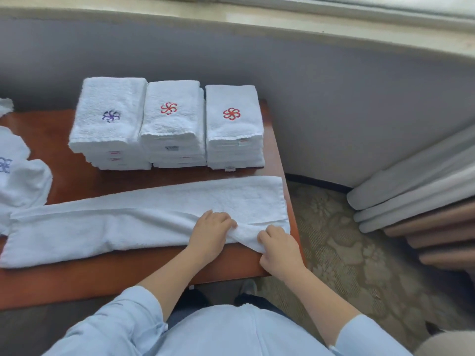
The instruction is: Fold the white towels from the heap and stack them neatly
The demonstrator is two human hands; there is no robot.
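The bench (51, 129) carries all the work, with finished goods kept to its far side and the near strip left as a folding area. Across that strip lies one towel (102, 227), already halved lengthwise into a long band and running from the left edge to the right corner; laid flat like this, it is ready for cross folds. Three stacks (174, 124) stand side by side at the far edge, emblems uppermost and edges squared, judged to be placed there so that they are out of the way of the folding. The unfolded heap (18, 181) sits at the left, partly out of view, and touches the band's left end. Both grips work at the band's right end. The left grip (210, 228) has its fingers curled onto the cloth and appears to pinch a ridge, which anchors the fold line. The right grip (280, 246) is closed on the near right corner, which is bunched beneath it. Judgement: the corner is being squared or taken up for the first cross fold.
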